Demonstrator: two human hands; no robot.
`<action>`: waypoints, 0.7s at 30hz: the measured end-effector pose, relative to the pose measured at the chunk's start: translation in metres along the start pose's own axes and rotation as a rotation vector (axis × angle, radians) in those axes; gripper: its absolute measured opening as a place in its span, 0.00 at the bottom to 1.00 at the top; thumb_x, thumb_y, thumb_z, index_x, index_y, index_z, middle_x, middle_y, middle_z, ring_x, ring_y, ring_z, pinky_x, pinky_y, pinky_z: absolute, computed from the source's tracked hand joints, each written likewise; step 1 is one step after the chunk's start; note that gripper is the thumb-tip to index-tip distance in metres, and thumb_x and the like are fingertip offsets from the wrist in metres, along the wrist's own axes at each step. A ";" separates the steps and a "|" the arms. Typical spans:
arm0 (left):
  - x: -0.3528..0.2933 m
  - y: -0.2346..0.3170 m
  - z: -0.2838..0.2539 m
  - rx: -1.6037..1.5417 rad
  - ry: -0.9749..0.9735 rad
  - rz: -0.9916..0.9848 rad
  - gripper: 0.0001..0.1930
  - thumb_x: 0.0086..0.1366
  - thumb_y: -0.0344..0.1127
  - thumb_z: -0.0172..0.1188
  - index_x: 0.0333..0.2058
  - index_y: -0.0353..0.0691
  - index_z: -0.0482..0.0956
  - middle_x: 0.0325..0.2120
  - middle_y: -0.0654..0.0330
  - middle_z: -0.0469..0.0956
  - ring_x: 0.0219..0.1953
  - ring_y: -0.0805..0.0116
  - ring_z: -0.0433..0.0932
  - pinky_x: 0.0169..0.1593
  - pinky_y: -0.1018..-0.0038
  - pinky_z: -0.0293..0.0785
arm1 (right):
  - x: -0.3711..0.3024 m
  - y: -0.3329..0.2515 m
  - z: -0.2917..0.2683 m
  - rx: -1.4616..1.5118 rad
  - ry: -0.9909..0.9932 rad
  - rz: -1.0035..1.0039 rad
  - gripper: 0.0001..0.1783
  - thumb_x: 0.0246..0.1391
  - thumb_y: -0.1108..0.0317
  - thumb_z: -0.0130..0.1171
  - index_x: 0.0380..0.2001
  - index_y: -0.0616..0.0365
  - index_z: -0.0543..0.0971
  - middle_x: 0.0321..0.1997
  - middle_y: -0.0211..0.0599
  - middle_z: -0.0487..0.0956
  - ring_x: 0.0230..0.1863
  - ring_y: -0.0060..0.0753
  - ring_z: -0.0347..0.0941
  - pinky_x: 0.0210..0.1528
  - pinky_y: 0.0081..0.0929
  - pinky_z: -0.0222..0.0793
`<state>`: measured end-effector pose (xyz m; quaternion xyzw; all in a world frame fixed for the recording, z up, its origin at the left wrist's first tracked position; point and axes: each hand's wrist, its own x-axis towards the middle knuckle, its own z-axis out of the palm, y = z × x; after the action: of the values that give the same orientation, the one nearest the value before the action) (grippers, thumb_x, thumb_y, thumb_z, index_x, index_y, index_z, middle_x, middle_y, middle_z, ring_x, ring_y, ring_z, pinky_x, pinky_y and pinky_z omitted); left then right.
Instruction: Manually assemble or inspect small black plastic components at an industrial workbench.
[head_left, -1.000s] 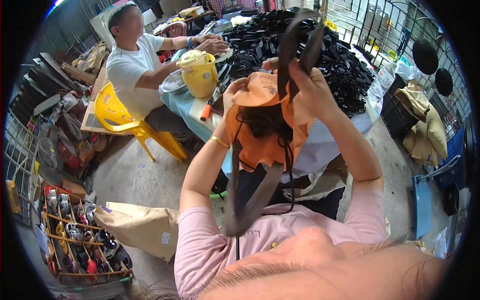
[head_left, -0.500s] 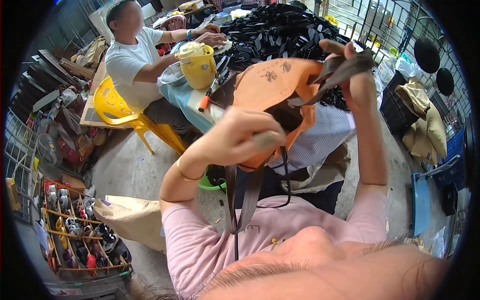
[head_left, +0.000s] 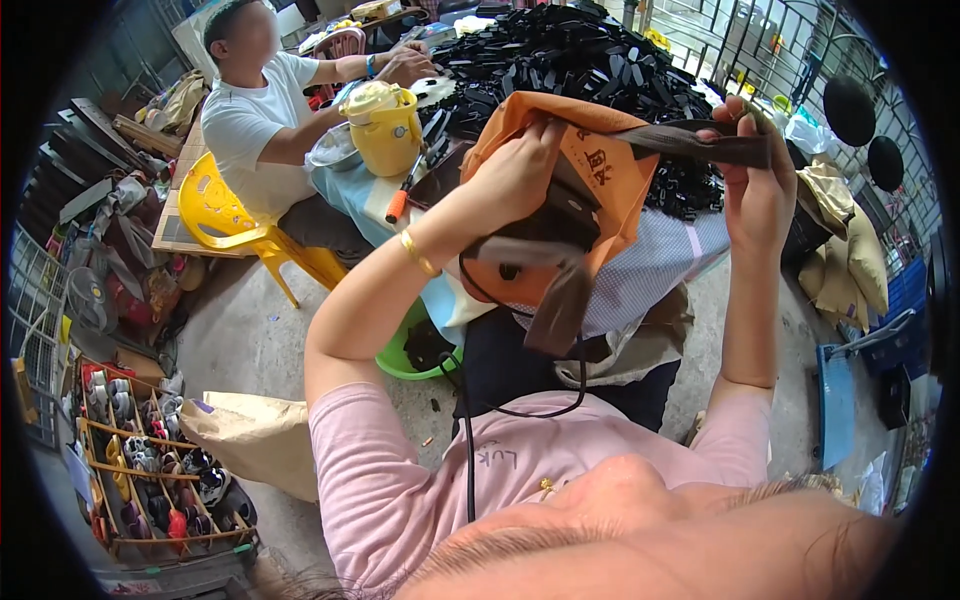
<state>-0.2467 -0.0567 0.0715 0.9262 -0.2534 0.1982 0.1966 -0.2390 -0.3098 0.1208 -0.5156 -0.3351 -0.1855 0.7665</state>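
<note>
An orange tote bag (head_left: pixel 615 185) with brown straps hangs in front of me, its mouth facing me and its dark inside partly showing. My left hand (head_left: pixel 520 175) is closed at the bag's upper left rim, its fingertips partly hidden by the cloth. Off to the right, my right hand (head_left: pixel 757 185) is raised and grips a brown strap (head_left: pixel 700 142), which stretches across from the bag. Another brown strap (head_left: pixel 562 308) dangles below the opening. A thin black cord (head_left: pixel 470 440) runs down over my pink shirt.
A heap of black flat pieces (head_left: pixel 590 60) covers the table beyond the bag. A yellow jug (head_left: pixel 385 135) and an orange-handled screwdriver (head_left: pixel 398 203) are at its left, near a seated person (head_left: pixel 255 130). Below is a green basin (head_left: pixel 385 362); a shoe rack (head_left: pixel 150 460) stands lower left.
My left hand has moved up and away from me to the bag's rim. The bag has turned, showing more of its mouth. My right hand has shifted right, drawing the strap straighter.
</note>
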 end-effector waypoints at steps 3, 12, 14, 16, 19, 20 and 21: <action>0.015 -0.012 0.012 -0.249 -0.111 -0.056 0.26 0.56 0.27 0.50 0.55 0.35 0.61 0.51 0.44 0.66 0.51 0.53 0.70 0.53 0.68 0.66 | -0.017 -0.006 0.014 -0.143 -0.123 -0.086 0.14 0.60 0.69 0.49 0.43 0.70 0.73 0.40 0.45 0.76 0.34 0.32 0.78 0.36 0.24 0.75; 0.048 0.010 0.009 0.093 -0.323 -0.031 0.20 0.67 0.37 0.46 0.57 0.46 0.65 0.58 0.63 0.64 0.59 0.73 0.61 0.62 0.80 0.53 | -0.038 -0.007 0.008 -0.201 -0.335 -0.218 0.10 0.56 0.71 0.54 0.38 0.68 0.75 0.40 0.46 0.74 0.33 0.29 0.75 0.36 0.21 0.73; 0.058 0.002 0.017 0.081 -0.314 0.008 0.19 0.67 0.37 0.46 0.56 0.46 0.66 0.57 0.63 0.65 0.59 0.73 0.62 0.61 0.79 0.54 | -0.043 -0.010 0.005 -0.301 -0.412 -0.261 0.09 0.55 0.74 0.53 0.38 0.69 0.75 0.41 0.48 0.73 0.34 0.29 0.75 0.37 0.21 0.73; 0.061 0.000 0.025 0.075 -0.302 0.044 0.19 0.66 0.36 0.46 0.55 0.46 0.67 0.57 0.62 0.65 0.58 0.73 0.63 0.61 0.79 0.54 | -0.047 -0.009 0.004 -0.363 -0.431 -0.294 0.09 0.55 0.75 0.53 0.38 0.69 0.75 0.41 0.48 0.73 0.34 0.29 0.75 0.37 0.21 0.73; 0.067 -0.006 0.032 0.075 -0.277 0.092 0.18 0.66 0.36 0.46 0.54 0.46 0.68 0.56 0.62 0.66 0.57 0.72 0.64 0.60 0.77 0.56 | -0.047 -0.005 -0.002 -0.380 -0.450 -0.316 0.09 0.55 0.77 0.53 0.38 0.69 0.75 0.41 0.48 0.73 0.34 0.28 0.74 0.38 0.21 0.73; 0.066 -0.012 0.030 0.076 -0.268 0.107 0.18 0.66 0.36 0.46 0.54 0.46 0.69 0.55 0.61 0.67 0.57 0.72 0.64 0.59 0.77 0.56 | -0.048 -0.004 -0.005 -0.335 -0.412 -0.260 0.09 0.55 0.77 0.53 0.38 0.69 0.75 0.41 0.48 0.73 0.34 0.28 0.74 0.38 0.22 0.73; 0.064 -0.016 0.030 0.078 -0.259 0.121 0.17 0.65 0.36 0.46 0.53 0.46 0.69 0.55 0.61 0.67 0.57 0.72 0.65 0.59 0.77 0.57 | -0.048 -0.004 -0.007 -0.290 -0.375 -0.205 0.09 0.55 0.77 0.53 0.38 0.69 0.75 0.41 0.48 0.74 0.34 0.28 0.74 0.38 0.22 0.72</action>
<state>-0.1793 -0.0833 0.0721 0.9340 -0.3239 0.0983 0.1141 -0.2727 -0.3203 0.0880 -0.6089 -0.4917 -0.2095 0.5862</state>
